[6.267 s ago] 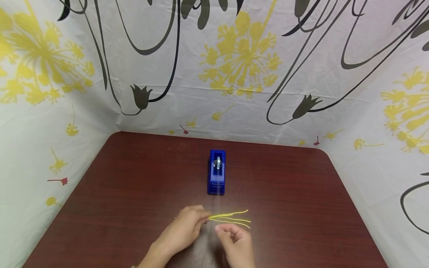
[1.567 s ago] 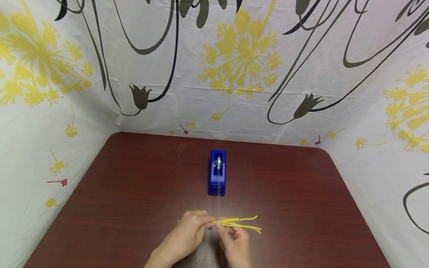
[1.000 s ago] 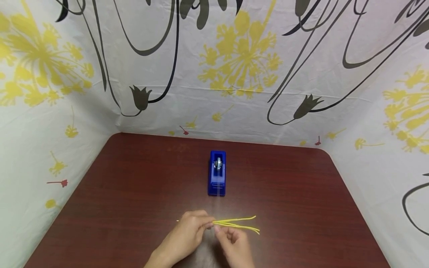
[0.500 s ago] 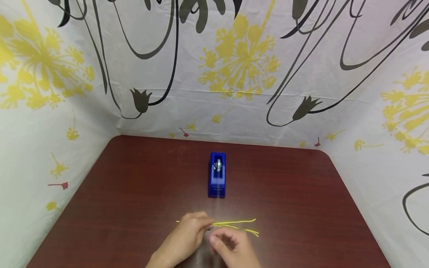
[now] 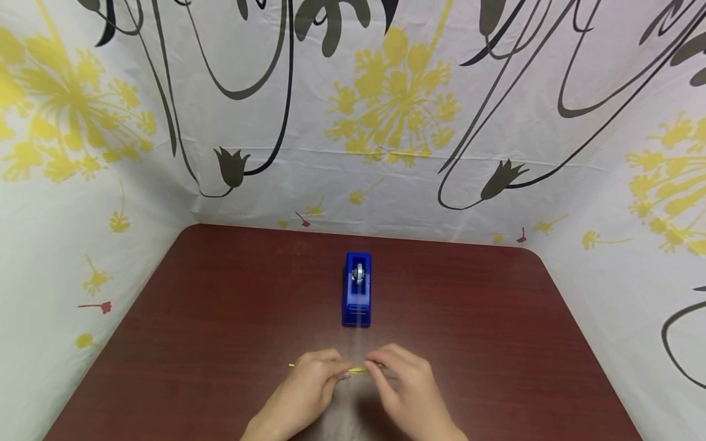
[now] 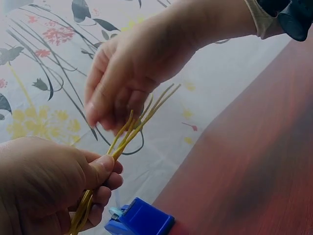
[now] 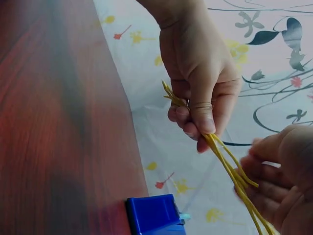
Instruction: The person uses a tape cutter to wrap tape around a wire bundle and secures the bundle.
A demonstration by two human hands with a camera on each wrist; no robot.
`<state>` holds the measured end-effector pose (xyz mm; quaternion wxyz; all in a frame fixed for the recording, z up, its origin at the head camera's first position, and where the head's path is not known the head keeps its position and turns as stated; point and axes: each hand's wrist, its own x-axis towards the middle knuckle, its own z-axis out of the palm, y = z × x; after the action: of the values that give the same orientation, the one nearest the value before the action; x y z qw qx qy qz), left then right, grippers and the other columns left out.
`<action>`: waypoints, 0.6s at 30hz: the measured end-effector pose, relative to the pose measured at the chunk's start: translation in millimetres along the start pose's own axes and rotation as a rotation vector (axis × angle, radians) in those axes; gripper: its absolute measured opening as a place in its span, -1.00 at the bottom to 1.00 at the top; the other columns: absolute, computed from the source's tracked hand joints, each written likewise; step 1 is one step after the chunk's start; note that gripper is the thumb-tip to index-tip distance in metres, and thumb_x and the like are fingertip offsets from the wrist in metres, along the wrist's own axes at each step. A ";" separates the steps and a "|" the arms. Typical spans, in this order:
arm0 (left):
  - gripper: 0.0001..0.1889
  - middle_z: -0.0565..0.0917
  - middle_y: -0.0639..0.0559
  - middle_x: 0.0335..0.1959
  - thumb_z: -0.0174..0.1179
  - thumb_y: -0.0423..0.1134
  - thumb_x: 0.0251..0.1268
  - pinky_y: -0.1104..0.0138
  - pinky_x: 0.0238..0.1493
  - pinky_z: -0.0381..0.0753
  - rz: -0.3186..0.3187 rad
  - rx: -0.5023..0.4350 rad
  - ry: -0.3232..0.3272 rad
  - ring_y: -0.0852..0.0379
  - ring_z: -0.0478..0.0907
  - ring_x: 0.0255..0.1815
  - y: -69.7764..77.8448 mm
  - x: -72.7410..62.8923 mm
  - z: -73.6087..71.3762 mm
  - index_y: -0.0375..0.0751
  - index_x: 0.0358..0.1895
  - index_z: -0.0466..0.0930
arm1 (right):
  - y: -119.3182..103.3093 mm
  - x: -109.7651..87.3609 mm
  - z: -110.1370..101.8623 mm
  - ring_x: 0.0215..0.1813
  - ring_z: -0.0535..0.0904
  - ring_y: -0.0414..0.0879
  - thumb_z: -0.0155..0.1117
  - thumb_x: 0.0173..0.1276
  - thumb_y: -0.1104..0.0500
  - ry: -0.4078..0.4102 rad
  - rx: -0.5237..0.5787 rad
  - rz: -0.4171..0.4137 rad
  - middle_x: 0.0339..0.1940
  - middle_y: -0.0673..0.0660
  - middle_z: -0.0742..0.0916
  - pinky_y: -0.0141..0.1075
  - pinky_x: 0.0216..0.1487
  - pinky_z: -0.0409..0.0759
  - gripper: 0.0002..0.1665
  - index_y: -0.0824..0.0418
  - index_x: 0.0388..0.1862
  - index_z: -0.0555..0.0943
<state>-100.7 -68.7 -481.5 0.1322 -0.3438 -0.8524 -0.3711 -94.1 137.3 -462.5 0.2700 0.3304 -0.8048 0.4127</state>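
My left hand [image 5: 309, 383] pinches a bundle of thin yellow cords [image 5: 357, 370] between thumb and fingers, above the near part of the table. In the left wrist view the loose cord ends [image 6: 156, 105] fan out beyond the left thumb; more of the bundle comes out behind the left fingers [image 7: 181, 115] in the right wrist view. My right hand [image 5: 410, 386] is close over the loose ends, its fingers loosely bent. It covers most of those ends in the head view. In the right wrist view the cords pass in front of the right fingers [image 7: 266, 191].
A blue tape dispenser [image 5: 356, 306] stands beyond the hands, near the middle of the dark red-brown table [image 5: 248, 294]. White cloth [image 5: 265, 202] with yellow and grey plant prints hangs behind the table and along both sides.
My right hand earlier pinched the cords near the left fingertips, then let go and drew back. Now it has moved up and right, over the loose ends. The left hand keeps its grip.
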 end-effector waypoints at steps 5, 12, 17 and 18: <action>-0.87 0.61 0.21 -0.45 0.37 -0.40 0.23 0.62 -0.35 0.43 0.005 0.007 0.005 0.45 0.45 -0.42 0.4 0.4 0.9 -0.12 -0.22 0.79 | -2.3 -0.3 -4.3 -0.38 0.56 -0.36 0.36 0.40 0.25 -0.154 -0.172 0.088 -0.40 -0.15 0.69 -0.51 -0.34 0.57 -0.92 0.12 -0.32 0.73; -0.86 0.62 0.21 -0.41 0.36 -0.42 0.23 0.59 -0.31 0.48 -0.011 0.001 0.001 0.43 0.50 -0.38 1.7 0.7 2.2 -0.11 -0.20 0.80 | -3.9 1.1 -11.5 -0.34 0.63 -0.33 0.34 0.41 0.21 -0.433 -0.290 0.195 -0.38 -0.19 0.74 -0.28 -0.33 0.60 -0.93 0.07 -0.27 0.74; -0.84 0.61 0.22 -0.42 0.37 -0.43 0.23 0.60 -0.30 0.47 0.004 -0.006 0.016 0.44 0.49 -0.38 1.5 0.2 3.0 -0.09 -0.21 0.80 | -1.4 0.3 -13.2 -0.35 0.60 -0.38 0.39 0.36 0.23 -0.419 -0.231 0.231 -0.34 -0.17 0.76 -0.36 -0.39 0.59 -0.93 0.06 -0.27 0.77; -0.84 0.61 0.22 -0.42 0.37 -0.43 0.22 0.60 -0.30 0.47 0.010 -0.010 0.022 0.44 0.50 -0.38 1.4 0.3 3.3 -0.09 -0.21 0.80 | -1.2 0.3 -13.3 -0.36 0.58 -0.40 0.40 0.35 0.22 -0.408 -0.221 0.241 -0.35 -0.17 0.76 -0.38 -0.41 0.57 -0.93 0.05 -0.28 0.78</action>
<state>-99.9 -65.5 -482.9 0.1417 -0.3444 -0.8475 -0.3783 -91.2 147.9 -454.8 0.0855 0.2769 -0.9163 0.2764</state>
